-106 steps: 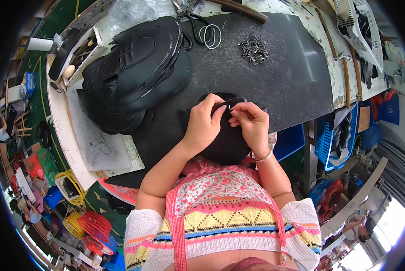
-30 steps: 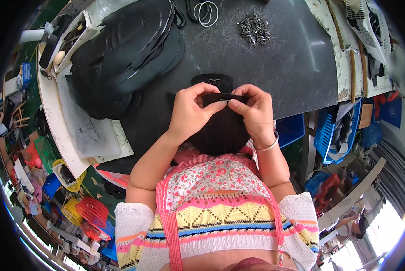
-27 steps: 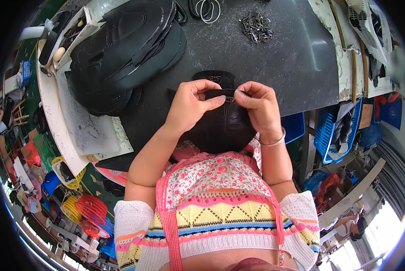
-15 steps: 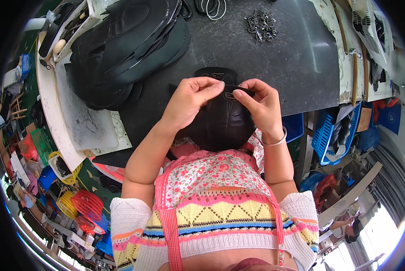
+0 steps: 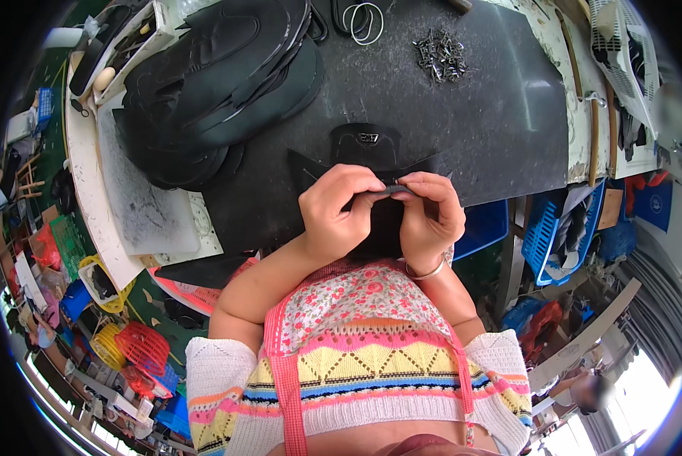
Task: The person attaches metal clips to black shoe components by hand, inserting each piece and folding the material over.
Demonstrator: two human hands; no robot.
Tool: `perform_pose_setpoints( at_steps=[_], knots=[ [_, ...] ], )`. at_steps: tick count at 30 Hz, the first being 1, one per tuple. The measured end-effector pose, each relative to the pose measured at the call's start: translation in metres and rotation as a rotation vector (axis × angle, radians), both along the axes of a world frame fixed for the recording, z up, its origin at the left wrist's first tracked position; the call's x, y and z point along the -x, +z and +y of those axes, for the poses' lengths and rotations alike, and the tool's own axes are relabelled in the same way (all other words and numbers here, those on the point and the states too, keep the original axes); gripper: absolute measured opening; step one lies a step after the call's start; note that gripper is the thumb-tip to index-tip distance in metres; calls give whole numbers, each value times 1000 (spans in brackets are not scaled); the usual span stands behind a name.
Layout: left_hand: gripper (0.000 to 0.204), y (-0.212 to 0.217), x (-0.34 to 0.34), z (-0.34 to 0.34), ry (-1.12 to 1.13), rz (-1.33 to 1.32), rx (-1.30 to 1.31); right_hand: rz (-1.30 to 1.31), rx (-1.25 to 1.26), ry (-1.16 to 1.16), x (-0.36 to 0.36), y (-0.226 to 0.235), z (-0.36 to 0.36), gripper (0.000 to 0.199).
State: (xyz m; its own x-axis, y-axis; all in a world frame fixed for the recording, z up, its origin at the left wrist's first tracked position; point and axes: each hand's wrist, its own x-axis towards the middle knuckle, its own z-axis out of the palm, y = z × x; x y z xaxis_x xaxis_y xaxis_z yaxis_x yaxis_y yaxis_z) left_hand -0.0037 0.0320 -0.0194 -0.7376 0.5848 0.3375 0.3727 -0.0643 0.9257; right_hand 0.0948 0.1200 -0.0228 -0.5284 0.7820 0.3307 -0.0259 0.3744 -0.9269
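Observation:
A black leather-like piece (image 5: 365, 152) lies over the table's near edge, its rounded tab pointing away from me. On that tab shows a small silvery metal ornament (image 5: 368, 138). My left hand (image 5: 339, 209) pinches a folded black edge of the piece between thumb and fingers. My right hand (image 5: 433, 211), with a bangle at the wrist, pinches the same edge just beside it, the fingertips almost meeting. Both hands hide most of the part below the fold, and whatever is between the fingertips is too small to make out.
Stacked black cut pieces (image 5: 219, 83) fill the table's left side. A small heap of metal fittings (image 5: 440, 55) lies at the back right, with white loops (image 5: 363, 24) to its left. A blue basket (image 5: 561, 235) stands beyond the table's right edge.
Both hands have come closer to me and nearer together, and the held edge is now folded. More of the tab and its metal ornament shows beyond the hands.

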Motion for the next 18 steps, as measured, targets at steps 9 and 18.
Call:
perform_pose_setpoints(
  at_steps=[9, 18],
  knots=[
    [23, 4, -5, 2, -23, 77, -102, 108, -73, 42, 0, 3, 0, 28],
    [25, -3, 1, -6, -75, 114, -113, -78, 291, 332, -1, 22, 12, 27]
  ],
)
